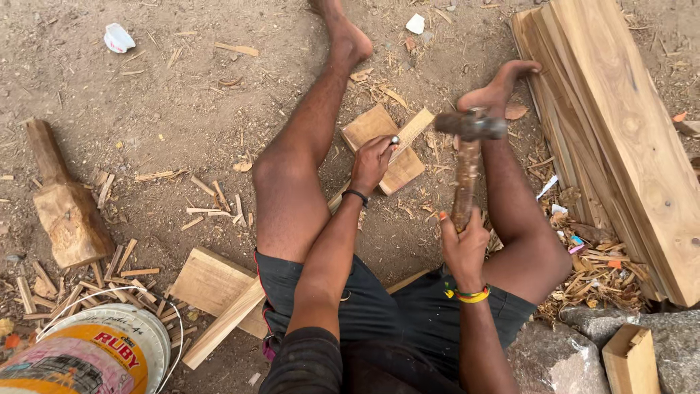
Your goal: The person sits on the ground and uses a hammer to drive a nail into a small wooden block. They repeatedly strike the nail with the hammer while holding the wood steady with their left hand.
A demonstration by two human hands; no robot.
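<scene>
I sit on bare earth with my legs spread. My left hand grips a thin wooden strip together with a small metal tool, held against a square wooden block on the ground between my legs. My right hand is shut around the rough wooden handle of a hammer. The hammer is raised, and its dark head blurs near my right foot.
Long planks are stacked at the right, with wood chips at their base. A chunky log lies at left among offcuts. A plastic bucket stands bottom left beside flat boards. Stones sit bottom right.
</scene>
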